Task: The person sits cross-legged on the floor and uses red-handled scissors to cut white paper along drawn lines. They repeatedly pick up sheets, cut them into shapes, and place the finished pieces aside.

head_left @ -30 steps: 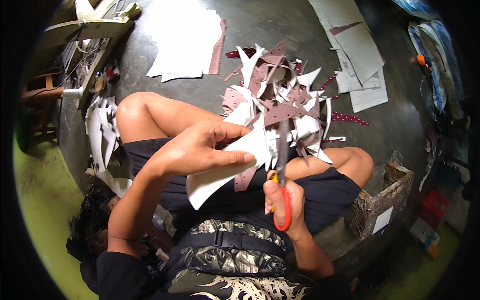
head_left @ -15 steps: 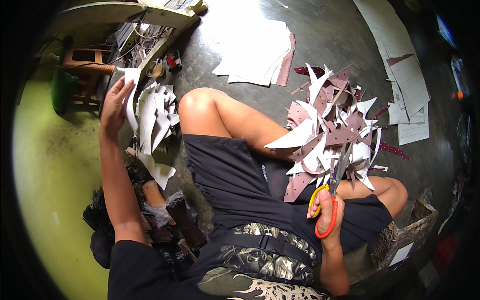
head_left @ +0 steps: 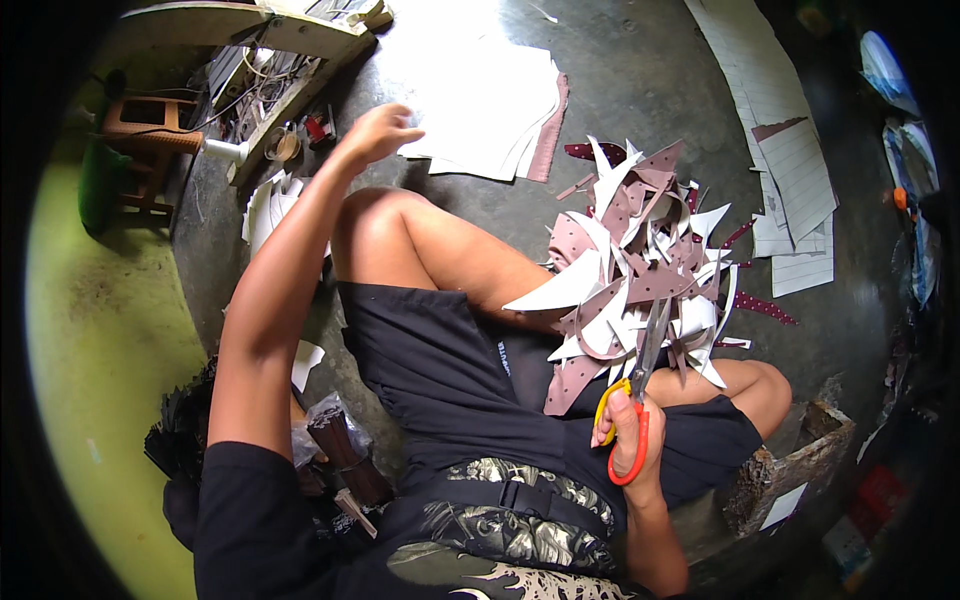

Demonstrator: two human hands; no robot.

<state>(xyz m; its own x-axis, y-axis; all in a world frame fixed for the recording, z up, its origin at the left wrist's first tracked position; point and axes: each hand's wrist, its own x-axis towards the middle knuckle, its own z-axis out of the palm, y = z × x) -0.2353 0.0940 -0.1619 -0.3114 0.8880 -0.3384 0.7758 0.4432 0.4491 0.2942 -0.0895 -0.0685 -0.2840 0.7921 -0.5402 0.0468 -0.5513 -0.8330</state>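
Observation:
My right hand (head_left: 632,440) grips a pair of scissors (head_left: 652,345) with one yellow and one red handle loop, blades pointing away from me and slightly parted. Just beyond the blades lies a heap of curved, pointed offcuts (head_left: 650,250), white, dusty pink with dark dots, and dark red with light dots. Raised above my bent knee, my left hand (head_left: 378,138) is empty, its fingers partly curled and apart. It is close to the near left corner of a stack of white sheets (head_left: 480,120), which has a dusty pink piece (head_left: 548,135) showing along its right edge.
White cut pieces (head_left: 268,210) lie partly behind my left forearm. A wooden frame with cables (head_left: 310,75) and a brown stool (head_left: 150,125) stand far left. Lined sheets (head_left: 795,180) lie at the right, above a worn box (head_left: 790,470). Dark bundles (head_left: 345,440) sit by my left hip.
My left hand has let go of the white piece at the left pile and swung right toward the white sheets. The right hand still holds the scissors; the whole view has shifted slightly.

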